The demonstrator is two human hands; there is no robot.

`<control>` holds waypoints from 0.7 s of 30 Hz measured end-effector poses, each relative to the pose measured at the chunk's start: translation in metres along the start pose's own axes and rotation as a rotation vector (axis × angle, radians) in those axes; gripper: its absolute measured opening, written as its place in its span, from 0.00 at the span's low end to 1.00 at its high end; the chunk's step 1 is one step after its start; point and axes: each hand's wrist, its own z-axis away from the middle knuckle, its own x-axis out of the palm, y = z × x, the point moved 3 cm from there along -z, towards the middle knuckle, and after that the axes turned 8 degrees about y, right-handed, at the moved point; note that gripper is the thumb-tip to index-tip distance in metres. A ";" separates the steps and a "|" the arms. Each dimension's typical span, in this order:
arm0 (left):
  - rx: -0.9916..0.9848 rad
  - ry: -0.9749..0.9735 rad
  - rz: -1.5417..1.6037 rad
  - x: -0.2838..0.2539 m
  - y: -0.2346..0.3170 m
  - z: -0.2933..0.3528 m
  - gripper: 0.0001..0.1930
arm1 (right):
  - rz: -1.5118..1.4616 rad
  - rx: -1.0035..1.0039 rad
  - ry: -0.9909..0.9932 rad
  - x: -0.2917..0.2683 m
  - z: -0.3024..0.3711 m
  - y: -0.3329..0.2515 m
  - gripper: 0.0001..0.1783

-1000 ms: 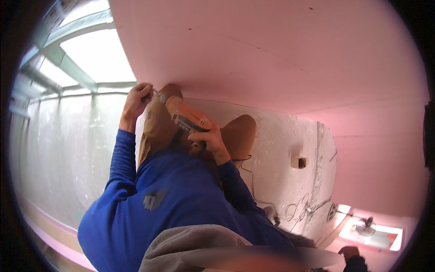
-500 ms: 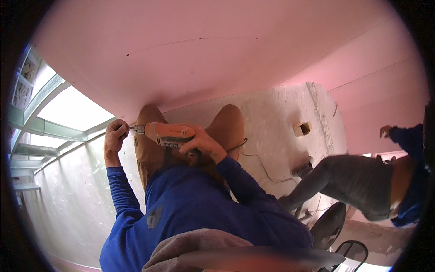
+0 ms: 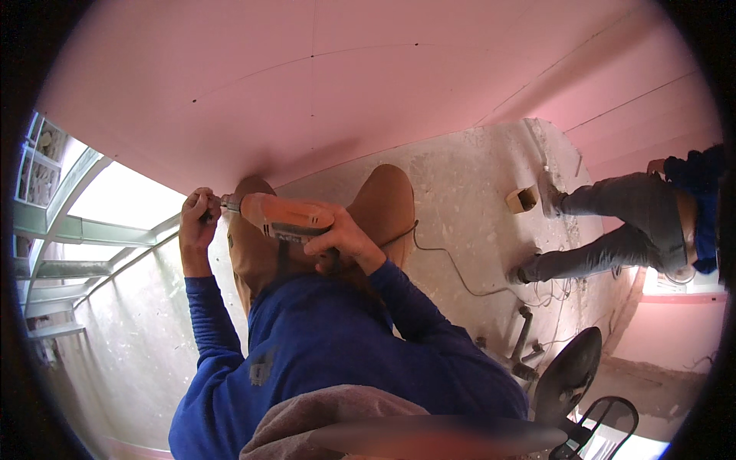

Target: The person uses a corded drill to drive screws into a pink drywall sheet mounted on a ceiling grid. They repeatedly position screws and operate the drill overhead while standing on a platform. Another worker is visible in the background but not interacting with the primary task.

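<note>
An orange and black corded power drill (image 3: 277,213) lies across my lap area with its nose to the left. My right hand (image 3: 351,239) is closed around its rear grip. At the drill's tip my left hand (image 3: 201,215) is held up with its fingers pinched together. Something small and dark shows in those fingers, too small to name. The pink wallboard (image 3: 253,77) rises in front of my knees, with several dark screw spots along a curved pencil line.
A thin cable (image 3: 452,268) runs over the grey floor (image 3: 460,184) to the right. An open cardboard box (image 3: 522,200) stands there, near a co-worker's legs (image 3: 613,192). A black-framed stand (image 3: 567,376) is at lower right. Metal framing (image 3: 92,228) edges an opening at left.
My view has shifted slightly. The co-worker has moved farther back along the right side and now stands beside the cardboard box. My hands and the drill keep nearly the same pose.
</note>
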 end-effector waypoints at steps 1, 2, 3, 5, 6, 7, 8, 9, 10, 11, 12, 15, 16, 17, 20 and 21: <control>-0.003 -0.004 0.014 0.007 -0.002 -0.003 0.10 | -0.017 -0.012 0.018 -0.001 0.001 -0.003 0.50; -0.006 -0.007 0.027 0.015 -0.005 -0.005 0.11 | -0.035 -0.024 0.034 -0.002 0.003 -0.005 0.49; -0.005 -0.012 0.044 0.024 -0.008 -0.005 0.13 | -0.055 -0.035 0.048 -0.003 0.005 -0.007 0.49; -0.021 0.001 0.071 0.038 -0.012 -0.002 0.15 | -0.089 -0.013 0.062 -0.009 0.008 -0.009 0.47; -0.041 0.014 0.106 0.043 -0.013 -0.001 0.15 | -0.107 -0.002 0.068 -0.013 0.008 -0.008 0.46; -0.055 -0.002 0.151 0.048 -0.012 0.001 0.16 | -0.091 -0.059 0.059 -0.016 0.008 -0.009 0.45; -0.061 0.006 0.178 0.049 -0.010 0.002 0.15 | -0.076 -0.116 0.052 -0.020 0.007 -0.009 0.44; -0.041 0.069 0.154 0.046 -0.005 0.003 0.15 | -0.061 -0.175 0.048 -0.026 0.007 -0.008 0.42; -0.021 0.098 0.141 0.041 0.003 0.004 0.14 | -0.093 -0.183 0.054 -0.033 0.007 -0.006 0.43; -0.013 0.134 0.164 0.035 0.009 0.008 0.14 | -0.123 -0.187 0.056 -0.039 0.007 -0.004 0.43; 0.001 0.192 0.241 0.027 0.016 0.010 0.14 | -0.140 -0.194 0.048 -0.042 0.009 -0.001 0.44; 0.115 0.299 0.226 0.002 0.047 0.017 0.12 | -0.135 -0.107 0.064 -0.057 0.014 -0.001 0.44; 0.185 0.324 0.166 -0.004 0.055 0.022 0.15 | -0.174 -0.169 0.057 -0.058 0.015 -0.005 0.46; 0.233 0.350 0.205 -0.007 0.064 0.023 0.19 | -0.219 -0.231 0.047 -0.060 0.016 -0.011 0.47; 0.321 0.272 0.222 -0.009 0.091 0.026 0.24 | -0.249 -0.230 0.001 -0.066 0.019 -0.025 0.50; 0.353 0.269 0.265 -0.003 0.091 0.026 0.24 | -0.239 -0.292 -0.014 -0.073 0.021 -0.030 0.52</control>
